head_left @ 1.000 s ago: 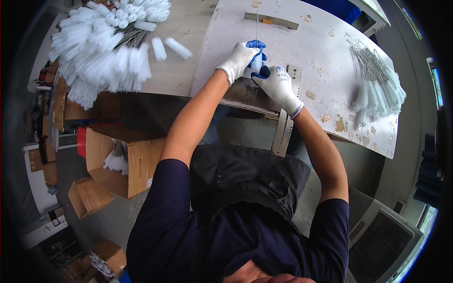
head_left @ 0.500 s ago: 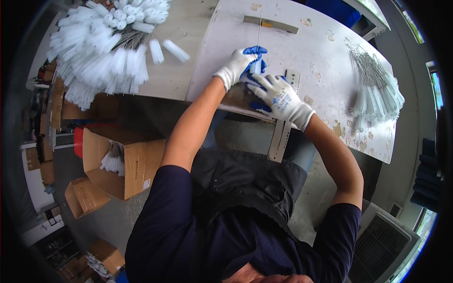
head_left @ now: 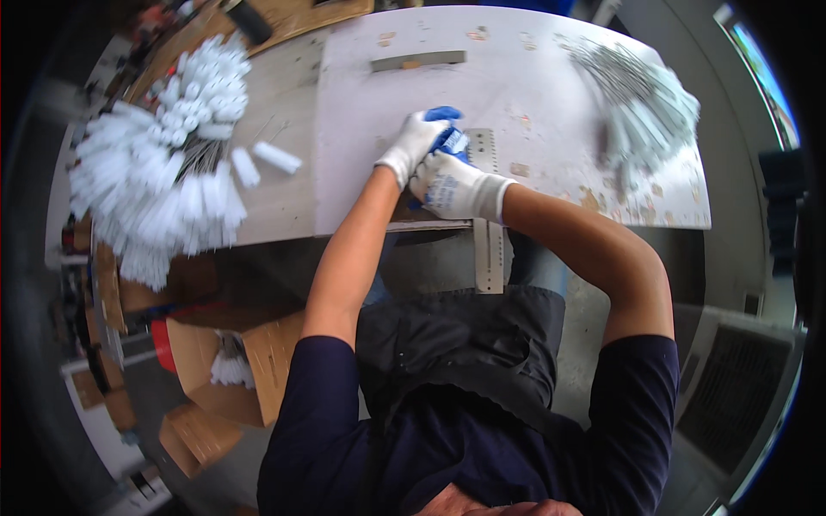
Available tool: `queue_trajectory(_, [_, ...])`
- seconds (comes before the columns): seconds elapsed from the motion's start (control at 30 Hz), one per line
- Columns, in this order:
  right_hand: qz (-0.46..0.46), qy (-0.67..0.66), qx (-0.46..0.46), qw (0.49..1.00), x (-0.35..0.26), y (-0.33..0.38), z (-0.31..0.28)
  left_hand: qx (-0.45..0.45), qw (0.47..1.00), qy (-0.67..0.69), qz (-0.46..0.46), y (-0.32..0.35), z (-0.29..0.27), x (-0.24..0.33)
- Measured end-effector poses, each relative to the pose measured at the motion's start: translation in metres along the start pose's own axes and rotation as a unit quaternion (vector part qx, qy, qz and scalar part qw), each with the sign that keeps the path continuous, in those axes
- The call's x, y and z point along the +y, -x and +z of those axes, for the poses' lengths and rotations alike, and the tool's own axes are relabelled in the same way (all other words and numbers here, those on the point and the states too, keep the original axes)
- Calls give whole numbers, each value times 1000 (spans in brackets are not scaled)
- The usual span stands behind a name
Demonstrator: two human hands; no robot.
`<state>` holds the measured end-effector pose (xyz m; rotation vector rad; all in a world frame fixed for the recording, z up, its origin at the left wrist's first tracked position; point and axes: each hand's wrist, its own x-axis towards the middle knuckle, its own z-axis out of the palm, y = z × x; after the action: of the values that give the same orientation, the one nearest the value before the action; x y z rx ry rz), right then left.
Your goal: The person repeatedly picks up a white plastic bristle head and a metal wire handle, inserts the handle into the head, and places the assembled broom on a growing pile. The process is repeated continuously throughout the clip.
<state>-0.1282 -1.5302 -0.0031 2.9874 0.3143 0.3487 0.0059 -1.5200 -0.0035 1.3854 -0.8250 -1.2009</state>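
Both my hands wear white gloves with blue palms and meet over the near edge of the white table. My left hand [head_left: 416,144] is closed around a wire-handled brush, which is now almost wholly hidden by the gloves. Pressed against it from the near right, my right hand [head_left: 454,184] has its fingers curled in; what lies inside them is hidden. Beside and beneath the right wrist, a perforated metal strip [head_left: 489,254] runs off the table edge toward my lap.
White brushes [head_left: 194,202] are heaped at the left, with two loose ones [head_left: 277,157] beside them. More wire-handled brushes [head_left: 641,125] lie at the far right. A grey bar [head_left: 430,59] rests at the back of the table [head_left: 361,103]. Open cardboard boxes [head_left: 275,361] stand below left.
My right hand has gone from spread fingers to curled ones, tight against the left. The brush's wire, which stuck out beyond my left hand, no longer shows clearly. The whole view has shifted.
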Motion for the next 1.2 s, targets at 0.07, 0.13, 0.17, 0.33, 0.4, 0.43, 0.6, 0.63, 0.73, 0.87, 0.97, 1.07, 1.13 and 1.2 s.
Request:
queue_trajectory(0.07, [28,35,-95,994,-13,-7,-19,63,996,56,4,14,-16,-5])
queue_trajectory(0.13, [75,-3,-153,985,-24,-6,-24,172,982,31,72,36,-18,-8])
queue_trajectory(0.17, [78,2,-153,985,-30,-1,-37,205,975,30,84,57,-21,-8])
queue_trajectory(0.33, [259,-46,-225,938,-53,-10,-49,306,934,155,95,171,-4,-61])
queue_trajectory(0.4, [301,-72,-241,920,-59,-18,-57,235,965,114,-19,206,21,-68])
queue_trajectory(0.43, [305,-90,-234,919,-59,-21,-59,168,974,144,-53,212,28,-72])
queue_trajectory(0.6, [386,-109,-234,886,-66,-32,-55,20,939,339,-61,192,73,-98])
queue_trajectory(0.63, [398,-111,-231,881,-68,-34,-55,5,929,364,-59,184,72,-107])
queue_trajectory(0.73, [425,-125,-221,869,-66,-30,-46,-18,837,542,-67,182,80,-94])
queue_trajectory(0.87, [455,-148,-235,846,-68,-32,-47,-56,819,568,-56,186,84,-98])
queue_trajectory(0.97, [458,-200,-188,846,-68,-29,-46,-7,818,554,-155,211,52,-85])
queue_trajectory(1.07, [423,-260,-214,841,-59,-33,-71,6,895,425,-138,218,-7,-86])
queue_trajectory(1.13, [346,-277,-253,860,-38,-20,-63,-24,926,345,-152,219,-32,-79])
queue_trajectory(1.2, [230,-207,-284,908,-17,-5,-57,-42,945,279,-166,216,-45,-66])
